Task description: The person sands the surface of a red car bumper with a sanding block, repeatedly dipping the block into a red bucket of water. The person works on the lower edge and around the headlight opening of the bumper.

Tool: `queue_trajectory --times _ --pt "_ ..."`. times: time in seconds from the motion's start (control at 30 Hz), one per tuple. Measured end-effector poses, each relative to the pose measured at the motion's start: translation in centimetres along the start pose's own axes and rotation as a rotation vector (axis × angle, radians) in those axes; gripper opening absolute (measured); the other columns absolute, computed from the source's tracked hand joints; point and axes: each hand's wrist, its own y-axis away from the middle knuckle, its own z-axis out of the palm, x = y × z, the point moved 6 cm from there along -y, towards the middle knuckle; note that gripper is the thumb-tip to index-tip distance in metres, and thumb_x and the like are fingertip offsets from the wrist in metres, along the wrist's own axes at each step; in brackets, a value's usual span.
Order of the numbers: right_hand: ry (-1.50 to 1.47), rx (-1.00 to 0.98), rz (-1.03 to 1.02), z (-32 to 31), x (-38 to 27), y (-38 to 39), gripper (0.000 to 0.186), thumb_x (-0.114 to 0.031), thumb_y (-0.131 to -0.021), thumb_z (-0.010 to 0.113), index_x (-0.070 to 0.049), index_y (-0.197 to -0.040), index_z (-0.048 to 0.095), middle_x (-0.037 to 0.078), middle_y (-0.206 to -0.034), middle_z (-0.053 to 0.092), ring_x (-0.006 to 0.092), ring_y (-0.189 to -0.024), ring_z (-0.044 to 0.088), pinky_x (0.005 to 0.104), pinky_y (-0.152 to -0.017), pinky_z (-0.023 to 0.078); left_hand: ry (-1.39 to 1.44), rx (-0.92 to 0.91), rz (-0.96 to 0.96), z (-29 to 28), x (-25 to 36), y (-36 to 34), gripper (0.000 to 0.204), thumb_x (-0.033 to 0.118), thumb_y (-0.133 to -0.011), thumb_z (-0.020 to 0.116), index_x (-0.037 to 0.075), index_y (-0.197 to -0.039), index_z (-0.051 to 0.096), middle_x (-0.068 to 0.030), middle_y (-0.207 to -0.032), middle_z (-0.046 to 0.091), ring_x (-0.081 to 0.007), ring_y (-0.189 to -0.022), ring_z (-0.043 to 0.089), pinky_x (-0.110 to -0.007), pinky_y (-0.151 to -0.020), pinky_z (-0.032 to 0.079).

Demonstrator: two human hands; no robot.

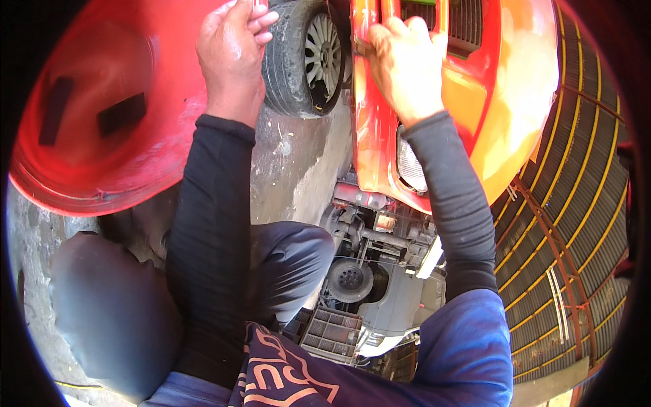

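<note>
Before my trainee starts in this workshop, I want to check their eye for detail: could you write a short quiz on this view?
1. True or false: the right hand is on the orange-red vehicle front.
2. What shows between the right hand and the left hand?
A) a ladder
B) a tire with a spoked wheel
C) a wooden crate
3. What colour are both sleeves?

Key: 1 true; 2 B; 3 black.

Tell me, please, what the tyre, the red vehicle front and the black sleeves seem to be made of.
Tyre: matt dark rubber, judging by its grooved tread.
Red vehicle front: glossy paint with bright reflections, over metal or plastic; I cannot tell which.
Black sleeves: probably matt, stretchy fabric, since they wrinkle closely around the forearms.
</note>
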Motion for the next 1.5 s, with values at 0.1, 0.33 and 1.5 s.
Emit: queue_trajectory --times 0.1,0.33,1.5 --pt "-0.057 -0.146 -0.039 1.0 -0.3 0.6 0.009 -0.024 -0.084 0.072 -0.018 -0.082 0.066 -0.001 -0.09 0.063 0.0265 -0.093 0.058 0.0532 -0.082 0.042 0.018 0.021 0.01 -0.2 -0.2 0.5 0.014 0.017 -0.106 0.054 0.007 -0.113 0.061 -0.0053 -0.096 0.067 -0.0155 -0.083 0.068 -0.024 -0.064 0.053" --pt "-0.053 -0.197 -0.004 -0.6 -1.3 0.8 0.01 -0.018 -0.086 0.065 -0.013 -0.093 0.071 0.004 -0.097 0.063 0.028 -0.096 0.058 0.0474 -0.078 0.042 0.045 -0.052 -0.015 -0.7 -0.6 -0.3 0.013 0.018 -0.107 0.051 0.01 -0.111 0.06 -0.0051 -0.098 0.067 -0.0132 -0.081 0.067 -0.022 -0.063 0.052" --pt "-0.479 -0.386 0.101 -1.4 -7.3 11.1 0.012 -0.007 -0.083 0.065 -0.005 -0.092 0.059 0.013 -0.092 0.06 0.033 -0.079 0.069 0.0453 -0.068 0.057 0.098 -0.04 0.045 0.0 0.2 0.9 0.022 0.012 -0.103 0.06 -0.001 -0.12 0.064 -0.011 -0.104 0.071 -0.0174 -0.087 0.069 -0.029 -0.073 0.057"
